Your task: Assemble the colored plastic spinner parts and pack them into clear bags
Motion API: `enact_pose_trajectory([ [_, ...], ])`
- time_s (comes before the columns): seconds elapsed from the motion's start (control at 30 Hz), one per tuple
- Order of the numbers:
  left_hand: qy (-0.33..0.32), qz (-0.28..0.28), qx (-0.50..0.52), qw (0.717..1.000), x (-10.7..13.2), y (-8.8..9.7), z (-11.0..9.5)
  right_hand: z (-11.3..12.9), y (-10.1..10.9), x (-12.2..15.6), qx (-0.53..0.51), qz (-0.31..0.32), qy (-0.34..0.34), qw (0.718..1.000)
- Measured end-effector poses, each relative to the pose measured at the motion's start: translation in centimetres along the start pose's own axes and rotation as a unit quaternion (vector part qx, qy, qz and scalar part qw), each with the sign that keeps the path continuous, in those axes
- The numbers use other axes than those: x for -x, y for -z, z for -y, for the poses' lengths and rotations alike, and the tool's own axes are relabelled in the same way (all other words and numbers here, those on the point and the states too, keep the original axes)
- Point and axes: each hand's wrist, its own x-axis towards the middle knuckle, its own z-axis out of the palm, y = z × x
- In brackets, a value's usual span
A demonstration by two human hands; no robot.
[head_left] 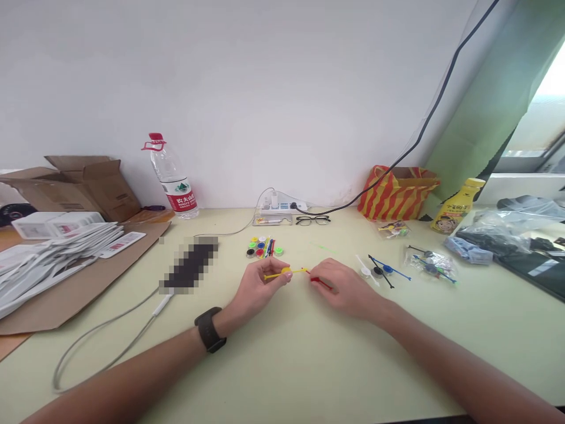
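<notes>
L hand [267,284]: pinching yellow disc pc [286,271], mid-tabletop [282,359]
R hand [335,287]: gripping red rod [324,284] by yellow's right end; can't tell if joined
Done, I'd say: 3 at right, i.e. white pc [365,271], black pc [378,272], blue pc [387,269]
Left, prob.: loose discs [260,245] + rods [269,248], far side

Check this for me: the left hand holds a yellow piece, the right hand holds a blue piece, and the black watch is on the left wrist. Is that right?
Not quite: the head view shows the right hand holding a red piece, not a blue one. The left hand does hold a yellow piece, and the black watch is on the left wrist.
</notes>
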Motion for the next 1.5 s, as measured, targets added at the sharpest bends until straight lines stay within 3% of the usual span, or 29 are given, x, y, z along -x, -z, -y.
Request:
enact_pose_trajectory([
  [0.17,0.035,0.009,0.029,0.999,0.1,-0.2,0.1,-3.0,2.2,0.7,0.135,0.000,-0.101,0.986],
  [0.27,0.036,0.012,0.037,0.999,0.0,-0.3,-0.2,-3.6,3.0,0.8,0.151,-0.033,-0.123,0.980],
  [0.33,0.030,0.014,0.035,0.999,0.0,-0.5,-0.6,-2.7,2.8,0.6,0.088,-0.063,-0.118,0.987],
  [0.4,0.021,0.025,0.039,0.999,0.0,-0.8,-0.8,-1.0,2.0,0.3,-0.041,-0.068,-0.105,0.991],
  [0.53,0.010,0.069,0.063,0.996,0.2,-1.1,-1.0,1.9,0.2,-0.3,-0.267,-0.040,-0.099,0.958],
  [0.7,0.041,0.147,0.207,0.966,0.1,-0.6,-1.1,1.5,-0.1,-0.6,-0.348,-0.055,-0.127,0.927],
  [0.8,0.067,0.164,0.264,0.948,-0.1,-0.3,-1.1,0.9,0.2,-0.6,-0.368,-0.057,-0.129,0.919],
  [0.9,0.078,0.160,0.229,0.957,0.0,-0.3,-1.0,1.1,0.1,-0.6,-0.359,-0.063,-0.116,0.924],
  [1.1,0.071,0.137,0.162,0.975,-0.2,-0.4,-0.6,2.0,0.4,-0.2,-0.227,-0.171,-0.086,0.955],
  [1.4,0.080,0.110,0.186,0.973,-0.5,-0.3,-0.5,3.2,0.5,0.8,-0.191,-0.163,-0.010,0.968],
  [1.5,0.075,0.102,0.185,0.975,-0.6,-0.3,-0.3,3.3,0.4,0.8,-0.244,-0.148,-0.061,0.956],
])
